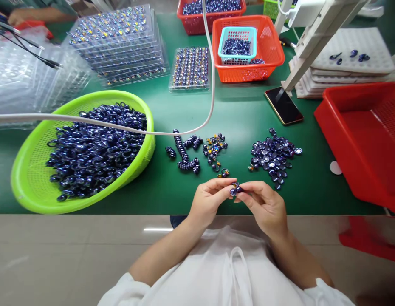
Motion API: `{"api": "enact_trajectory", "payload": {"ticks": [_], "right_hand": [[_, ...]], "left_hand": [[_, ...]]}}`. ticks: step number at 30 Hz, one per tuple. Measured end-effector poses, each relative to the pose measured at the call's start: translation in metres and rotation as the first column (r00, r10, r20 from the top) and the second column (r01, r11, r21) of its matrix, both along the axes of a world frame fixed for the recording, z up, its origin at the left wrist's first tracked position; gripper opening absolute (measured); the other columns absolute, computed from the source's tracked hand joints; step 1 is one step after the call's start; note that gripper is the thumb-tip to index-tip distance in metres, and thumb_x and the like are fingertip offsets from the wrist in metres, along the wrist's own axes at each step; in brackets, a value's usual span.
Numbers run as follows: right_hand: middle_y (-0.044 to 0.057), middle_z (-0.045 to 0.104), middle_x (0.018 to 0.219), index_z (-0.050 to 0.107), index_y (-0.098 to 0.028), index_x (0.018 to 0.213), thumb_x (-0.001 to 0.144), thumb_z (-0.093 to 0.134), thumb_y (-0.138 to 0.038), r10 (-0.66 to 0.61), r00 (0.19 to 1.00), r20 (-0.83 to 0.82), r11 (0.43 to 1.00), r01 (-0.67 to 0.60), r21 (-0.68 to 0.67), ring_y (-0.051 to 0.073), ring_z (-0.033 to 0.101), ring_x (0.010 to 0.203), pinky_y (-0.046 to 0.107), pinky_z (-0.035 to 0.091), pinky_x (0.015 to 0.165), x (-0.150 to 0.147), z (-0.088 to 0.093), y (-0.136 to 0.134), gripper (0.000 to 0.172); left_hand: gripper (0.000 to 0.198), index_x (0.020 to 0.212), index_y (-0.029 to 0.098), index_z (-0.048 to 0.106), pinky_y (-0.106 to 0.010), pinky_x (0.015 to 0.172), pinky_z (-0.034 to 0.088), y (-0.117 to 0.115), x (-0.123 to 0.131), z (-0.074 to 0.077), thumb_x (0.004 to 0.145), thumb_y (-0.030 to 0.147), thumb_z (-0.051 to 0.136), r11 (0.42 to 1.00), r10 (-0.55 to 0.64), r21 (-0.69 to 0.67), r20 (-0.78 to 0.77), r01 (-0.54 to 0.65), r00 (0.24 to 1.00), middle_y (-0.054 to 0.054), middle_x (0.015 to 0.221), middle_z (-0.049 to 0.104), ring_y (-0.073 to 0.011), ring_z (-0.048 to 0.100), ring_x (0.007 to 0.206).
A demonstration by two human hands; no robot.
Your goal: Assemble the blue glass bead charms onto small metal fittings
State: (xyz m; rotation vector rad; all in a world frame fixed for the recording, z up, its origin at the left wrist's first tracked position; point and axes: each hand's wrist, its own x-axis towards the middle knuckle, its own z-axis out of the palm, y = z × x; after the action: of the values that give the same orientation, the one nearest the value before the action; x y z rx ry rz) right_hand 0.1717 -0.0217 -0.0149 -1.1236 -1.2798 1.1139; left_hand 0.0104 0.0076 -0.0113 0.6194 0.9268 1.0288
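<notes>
Right between left hand (207,199) and right hand (264,206) fingertips, blue piece (235,189).

No text, label or number seems readable on any item here

My left hand (210,199) and right hand (264,207) meet at the midline, palms angled inward. Each thumb and forefinger is pinched closed, the other fingers loosely curled.

Green table (238,119) — lime basket (25,191), beads (274,155)
</notes>
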Motion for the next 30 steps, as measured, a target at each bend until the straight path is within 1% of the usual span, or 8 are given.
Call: {"api": "enact_trajectory", "payload": {"ticks": [4,9,12,14,18,22,25,30], "right_hand": [[-0.003,0.075,0.094,0.071,-0.031,0.107,0.09,0.069,-0.016,0.005,1.0,0.019,1.0,-0.005,0.022,0.011,0.074,0.076,0.022,0.063,0.072,-0.002,0.003,0.004,0.023],[-0.004,0.076,0.089,0.071,-0.03,0.103,0.088,0.073,-0.018,-0.043,0.999,-0.003,0.998,0.043,-0.049,0.011,0.075,0.073,0.021,0.063,0.07,-0.001,0.003,0.005,0.019],[-0.005,0.077,0.09,0.072,-0.03,0.101,0.089,0.072,-0.018,-0.021,1.0,0.013,0.999,0.022,-0.037,0.011,0.075,0.074,0.02,0.063,0.071,0.001,0.002,0.005,0.017],[-0.005,0.077,0.092,0.073,-0.031,0.104,0.09,0.07,-0.018,-0.007,0.999,0.032,1.0,0.007,-0.018,0.01,0.075,0.075,0.019,0.063,0.071,0.001,0.002,0.007,0.019],[-0.005,0.077,0.092,0.074,-0.031,0.104,0.09,0.071,-0.019,-0.015,0.998,0.06,1.0,0.015,-0.012,0.011,0.075,0.073,0.02,0.063,0.07,0.001,0.003,0.008,0.019],[-0.003,0.078,0.09,0.074,-0.029,0.101,0.09,0.071,-0.023,-0.023,0.997,0.075,0.998,0.027,-0.06,0.013,0.076,0.072,0.022,0.064,0.069,0.0,0.004,0.008,0.013],[-0.002,0.078,0.088,0.074,-0.028,0.1,0.09,0.071,-0.025,-0.024,0.997,0.071,0.996,0.03,-0.088,0.014,0.076,0.073,0.025,0.065,0.069,-0.001,0.004,0.008,0.011],[-0.001,0.078,0.086,0.074,-0.026,0.099,0.089,0.072,-0.028,-0.046,0.998,0.052,0.993,0.051,-0.107,0.015,0.075,0.072,0.026,0.065,0.068,-0.001,0.004,0.009,0.01]], "left_hand": [[0.018,0.086,0.021,0.083,-0.021,0.069,0.06,0.0,0.0,0.005,0.069,0.028,0.088,0.999,0.037,0.029,-0.07,-0.035,0.997,-0.004,0.078,0.08,-0.0133,0.072,0.069],[0.018,0.084,0.02,0.084,-0.024,0.069,0.061,-0.001,0.0,0.015,0.068,0.027,0.088,0.994,0.084,0.083,-0.212,-0.068,0.974,-0.006,0.08,0.081,-0.017,0.074,0.071],[0.016,0.086,0.019,0.084,-0.025,0.069,0.061,-0.002,0.0,0.015,0.071,0.025,0.085,0.986,0.103,0.15,-0.253,-0.067,0.962,-0.006,0.082,0.081,-0.0179,0.074,0.074],[0.014,0.088,0.02,0.084,-0.024,0.067,0.059,-0.004,0.0,0.012,0.074,0.022,0.082,0.973,0.119,0.224,-0.282,-0.056,0.952,-0.006,0.082,0.08,-0.0169,0.073,0.073],[0.016,0.094,0.021,0.083,-0.026,0.07,0.057,-0.005,-0.001,0.006,0.08,0.017,0.077,0.917,0.163,0.398,-0.339,-0.016,0.926,-0.007,0.083,0.079,-0.0165,0.071,0.074],[0.021,0.101,0.023,0.082,-0.03,0.074,0.057,-0.006,-0.002,0.005,0.084,0.014,0.073,0.847,0.211,0.531,-0.376,0.024,0.902,-0.007,0.084,0.08,-0.0177,0.071,0.076],[0.023,0.104,0.024,0.081,-0.032,0.076,0.057,-0.005,-0.003,0.006,0.086,0.014,0.071,0.804,0.226,0.591,-0.414,0.071,0.882,-0.008,0.086,0.08,-0.0181,0.071,0.077],[0.029,0.115,0.023,0.077,-0.034,0.078,0.057,-0.006,-0.005,0.008,0.091,0.014,0.064,0.742,0.228,0.651,-0.469,0.159,0.853,-0.009,0.09,0.08,-0.0191,0.07,0.081]]}}
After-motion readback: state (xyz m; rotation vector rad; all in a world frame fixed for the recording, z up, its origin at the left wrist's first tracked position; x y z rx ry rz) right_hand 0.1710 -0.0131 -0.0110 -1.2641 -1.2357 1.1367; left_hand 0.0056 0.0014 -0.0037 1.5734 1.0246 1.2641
